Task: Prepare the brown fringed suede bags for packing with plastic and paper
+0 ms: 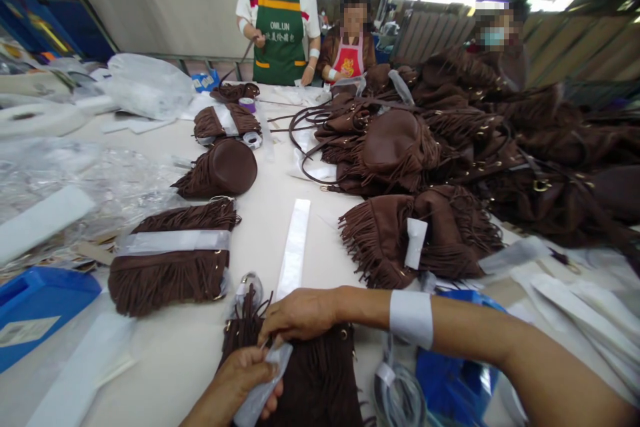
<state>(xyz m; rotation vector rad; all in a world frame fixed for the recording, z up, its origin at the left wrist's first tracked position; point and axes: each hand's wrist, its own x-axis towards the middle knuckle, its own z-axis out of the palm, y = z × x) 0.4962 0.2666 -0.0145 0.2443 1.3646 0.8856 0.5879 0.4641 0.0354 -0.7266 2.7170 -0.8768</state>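
A dark brown fringed bag (pixel 320 380) lies in front of me at the table's near edge. Over it, my left hand (pixel 245 380) is closed around a whitish translucent wrapping strip (pixel 267 383), which looks folded. My right hand (pixel 303 313) reaches across from the right, its fingertips pinched together at the strip's upper end. What those fingertips hold is hidden. Thin brown fringe strands (pixel 249 307) stick up beside my right hand, near a clear-wrapped metal ring (pixel 245 287). Just beyond, a flat white strip (pixel 295 240) lies on the table.
Left stand a wrapped fringed bag (pixel 173 273), a round-based bag (pixel 233 167), plastic sheets (pixel 95 173) and a blue bin (pixel 45 307). A large pile of brown bags (pixel 450 133) fills the right. Co-workers, one in a green apron (pixel 280 33), stand across the table.
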